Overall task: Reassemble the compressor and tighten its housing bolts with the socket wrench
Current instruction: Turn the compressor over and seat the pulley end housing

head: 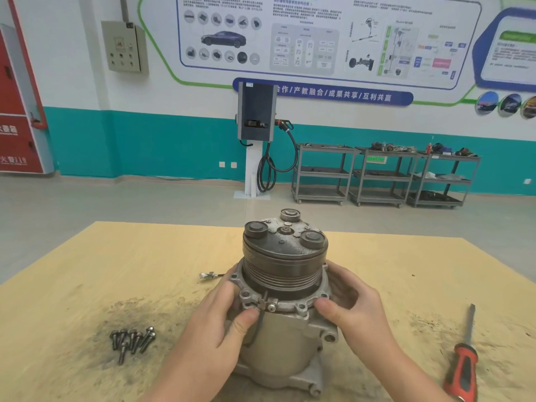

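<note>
Both hands clamp the compressor [282,288] standing upright mid-table: left hand [216,329] at 9 o'clock, right hand [352,304] at 3, fingers curled on the flange. Looks heavy, rigid and greasy; bolts [133,342] wait at 8.

compressor [282,300] centre on table [72,285] | bolts [132,342] left | screwdriver [464,361] right

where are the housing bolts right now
In the head view, the bolts lie in a loose pile on the table, on the dark stain left of the compressor, near the left hand.
</note>
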